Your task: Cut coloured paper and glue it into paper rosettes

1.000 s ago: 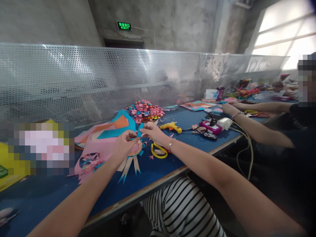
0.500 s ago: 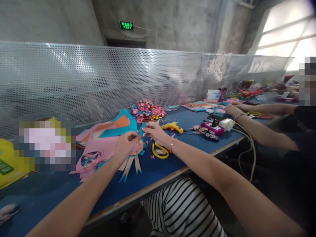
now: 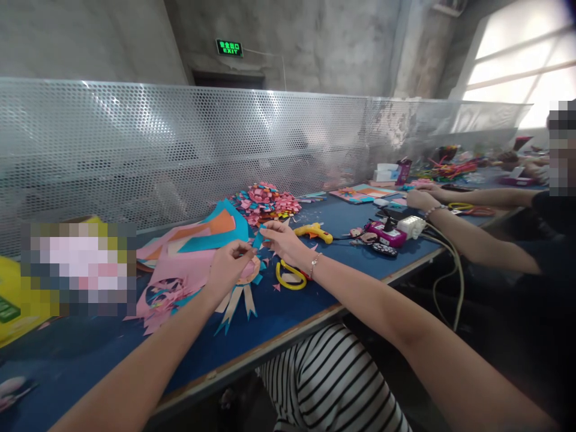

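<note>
My left hand (image 3: 228, 267) is closed in a pinch over a paper rosette (image 3: 243, 287) with pink centre and blue-and-tan ribbon tails that lies on the blue table (image 3: 279, 312). My right hand (image 3: 281, 239) pinches a small blue paper strip (image 3: 258, 239) just above and to the right of the rosette. The two hands are a few centimetres apart. Yellow-handled scissors (image 3: 290, 276) lie right of the rosette, under my right wrist.
Pink, blue and orange paper sheets (image 3: 198, 246) lie behind my left hand, with a heap of small folded paper pieces (image 3: 265, 201) beyond. A yellow glue gun (image 3: 315, 231), a power strip (image 3: 409, 225) and cables lie to the right. Another person's arms (image 3: 454, 222) rest there. A perforated metal screen (image 3: 180, 144) backs the table.
My right hand has lifted the blue strip slightly up and away from my left hand. The left hand stays on the rosette.
</note>
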`<control>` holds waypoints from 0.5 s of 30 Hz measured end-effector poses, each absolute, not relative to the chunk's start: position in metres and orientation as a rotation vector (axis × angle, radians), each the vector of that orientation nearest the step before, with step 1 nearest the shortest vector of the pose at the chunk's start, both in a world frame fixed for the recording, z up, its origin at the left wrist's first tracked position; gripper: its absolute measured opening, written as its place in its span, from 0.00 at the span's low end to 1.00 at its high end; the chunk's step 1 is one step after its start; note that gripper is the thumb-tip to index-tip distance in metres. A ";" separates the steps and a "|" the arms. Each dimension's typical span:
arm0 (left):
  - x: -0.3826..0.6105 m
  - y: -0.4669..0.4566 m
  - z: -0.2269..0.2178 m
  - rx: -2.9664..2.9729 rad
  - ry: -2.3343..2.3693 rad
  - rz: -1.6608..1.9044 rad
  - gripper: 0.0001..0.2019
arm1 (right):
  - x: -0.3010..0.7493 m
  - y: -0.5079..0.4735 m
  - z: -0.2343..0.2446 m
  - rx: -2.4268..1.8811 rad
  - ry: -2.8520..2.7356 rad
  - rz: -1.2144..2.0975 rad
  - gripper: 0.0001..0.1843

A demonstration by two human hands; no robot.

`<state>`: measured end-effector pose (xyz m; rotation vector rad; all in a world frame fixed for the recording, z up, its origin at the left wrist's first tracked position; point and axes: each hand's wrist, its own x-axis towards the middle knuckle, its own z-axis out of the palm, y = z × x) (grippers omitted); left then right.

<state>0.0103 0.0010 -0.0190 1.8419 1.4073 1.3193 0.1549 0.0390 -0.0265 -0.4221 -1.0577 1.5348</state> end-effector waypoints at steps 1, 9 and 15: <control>0.010 0.001 -0.019 1.845 1.413 1.317 0.12 | 0.155 0.039 -0.027 -0.421 -1.053 1.537 0.16; 0.009 0.004 -0.021 1.876 1.410 1.316 0.12 | 0.154 0.043 -0.030 -0.382 -1.056 1.553 0.16; 0.007 0.007 -0.025 1.864 1.352 1.339 0.12 | 0.155 0.042 -0.029 -0.392 -1.060 1.561 0.18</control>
